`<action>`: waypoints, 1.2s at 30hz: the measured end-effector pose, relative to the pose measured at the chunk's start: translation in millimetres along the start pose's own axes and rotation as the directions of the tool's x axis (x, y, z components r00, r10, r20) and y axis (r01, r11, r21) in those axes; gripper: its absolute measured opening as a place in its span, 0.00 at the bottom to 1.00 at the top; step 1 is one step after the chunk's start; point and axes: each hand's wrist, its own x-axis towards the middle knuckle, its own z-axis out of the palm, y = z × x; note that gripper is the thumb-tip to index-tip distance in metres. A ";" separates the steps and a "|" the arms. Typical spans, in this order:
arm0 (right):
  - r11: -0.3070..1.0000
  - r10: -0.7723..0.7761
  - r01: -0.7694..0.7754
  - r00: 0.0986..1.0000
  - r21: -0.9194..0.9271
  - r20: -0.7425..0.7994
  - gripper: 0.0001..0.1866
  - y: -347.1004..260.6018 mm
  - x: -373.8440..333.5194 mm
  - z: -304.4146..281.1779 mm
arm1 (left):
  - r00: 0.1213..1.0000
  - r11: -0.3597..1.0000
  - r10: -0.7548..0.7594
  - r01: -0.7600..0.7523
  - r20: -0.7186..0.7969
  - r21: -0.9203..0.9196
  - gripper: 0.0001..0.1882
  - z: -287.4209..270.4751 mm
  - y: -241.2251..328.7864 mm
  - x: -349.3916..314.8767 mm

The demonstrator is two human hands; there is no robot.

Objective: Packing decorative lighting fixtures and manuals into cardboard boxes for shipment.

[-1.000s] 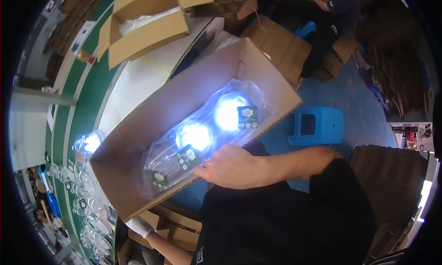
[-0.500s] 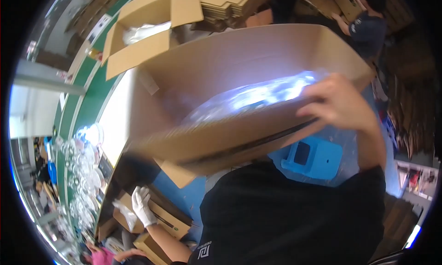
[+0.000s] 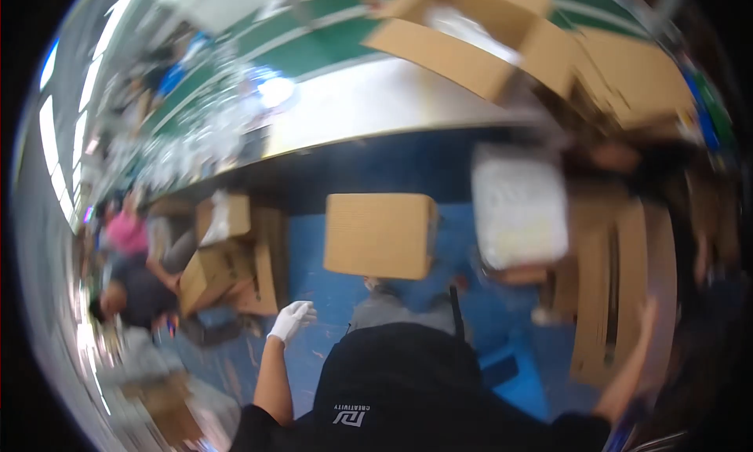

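My left hand (image 3: 290,321) wears a white glove and hangs low left of my body, fingers loosely apart, holding nothing. My bare right hand (image 3: 646,318) is far to the right against a long cardboard box (image 3: 588,295) with a dark strip along its side. Motion blur smears its fingers, so I cannot tell if they grip the box. A smaller brown carton (image 3: 376,234) stands in front of me above the blue floor. Between it and the long box is a blurred, white-topped object (image 3: 521,205).
A white-topped bench edge (image 3: 353,103) runs across ahead, bearing an open carton (image 3: 447,56) with white wrapping inside. Several boxes (image 3: 223,271) stand at left near a person in dark clothes (image 3: 141,291). A blue plastic stool (image 3: 518,377) is beside my right leg.
My view has swung left toward the bench. The long box that my right hand gripped in front of me is now apparently away at the right. My left hand remains low and empty.
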 end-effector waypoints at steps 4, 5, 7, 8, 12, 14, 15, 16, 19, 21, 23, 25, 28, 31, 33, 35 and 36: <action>0.949 0.222 -0.202 0.973 -0.243 0.059 0.30 21.0 46.2 78.2 | 0.981 0.820 -0.193 0.167 -0.011 0.548 0.25 -3.0 -66.3 -27.4; 0.958 0.190 -0.170 0.980 -0.232 0.064 0.30 14.4 42.3 101.8 | 0.980 0.826 -0.193 0.185 -0.041 0.533 0.25 3.2 -57.7 -42.0; 0.832 0.285 -0.150 0.942 0.534 -0.179 0.26 1.4 37.0 127.5 | 0.976 0.760 -0.213 0.144 0.033 0.634 0.25 11.4 -38.4 -64.6; 0.943 0.244 -0.245 0.969 -0.226 -0.034 0.20 3.5 43.0 134.6 | 0.979 0.778 -0.205 0.156 0.012 0.608 0.24 19.4 -22.7 -69.2; 0.941 0.291 -0.290 0.956 -0.173 -0.023 0.18 -10.5 52.6 190.2 | 0.988 0.827 -0.151 0.130 -0.007 0.547 0.23 31.9 -27.5 -71.6; 0.949 0.281 -0.285 0.958 -0.133 -0.049 0.19 -39.8 54.8 212.9 | 0.980 0.815 -0.197 0.168 -0.007 0.555 0.22 33.7 -33.2 -76.3; 0.951 0.282 -0.284 0.959 -0.123 -0.037 0.19 -56.0 56.1 218.6 | 0.973 0.785 -0.231 0.195 -0.015 0.588 0.22 35.0 -38.6 -78.0; 0.959 0.282 -0.284 0.958 -0.022 -0.057 0.17 -72.3 59.7 220.8 | 0.965 0.754 -0.262 0.217 -0.019 0.619 0.23 35.4 -41.6 -76.7; 0.962 0.271 -0.272 0.961 -0.011 -0.047 0.15 -93.7 51.7 231.3 | 0.956 0.751 -0.294 0.224 0.010 0.621 0.23 34.6 -40.5 -71.1; 0.963 0.247 -0.249 0.968 -0.099 -0.033 0.14 -99.6 57.6 238.3 | 0.961 0.745 -0.274 0.196 0.024 0.638 0.23 41.6 -28.0 -67.2; 0.965 0.243 -0.242 0.970 -0.097 -0.004 0.19 -92.4 54.4 250.0 | 0.978 0.775 -0.202 0.133 0.043 0.618 0.23 38.8 -32.2 -55.8; 0.973 0.228 -0.230 0.972 -0.026 -0.052 0.22 -40.8 51.4 244.4 | 0.979 0.834 -0.144 0.040 0.147 0.550 0.23 38.3 -25.9 -19.8; 0.976 0.091 -0.087 0.996 0.198 -0.011 0.28 -91.4 22.7 235.0 | 0.988 0.826 -0.064 -0.029 0.143 0.564 0.24 25.9 -44.8 -15.3; 0.976 -0.036 0.098 0.952 0.193 -0.303 0.34 -228.9 -37.8 177.9 | 0.993 0.805 -0.011 -0.062 0.119 0.590 0.25 13.0 -58.0 -13.6; 0.899 -0.270 0.369 0.891 0.237 -0.365 0.30 -325.3 -81.9 112.2 | 0.988 0.841 0.003 -0.085 0.153 0.534 0.25 -2.5 -76.8 -1.9; 0.736 -0.350 0.483 0.871 0.475 -0.344 0.26 -420.3 -134.4 89.0 | 0.982 0.853 0.040 -0.129 0.182 0.506 0.25 -25.0 -85.3 21.5; 0.649 -0.465 0.588 0.809 0.483 -0.359 0.23 -475.9 -161.9 70.6 | 0.976 0.861 0.063 -0.159 0.210 0.484 0.24 -39.4 -89.4 37.6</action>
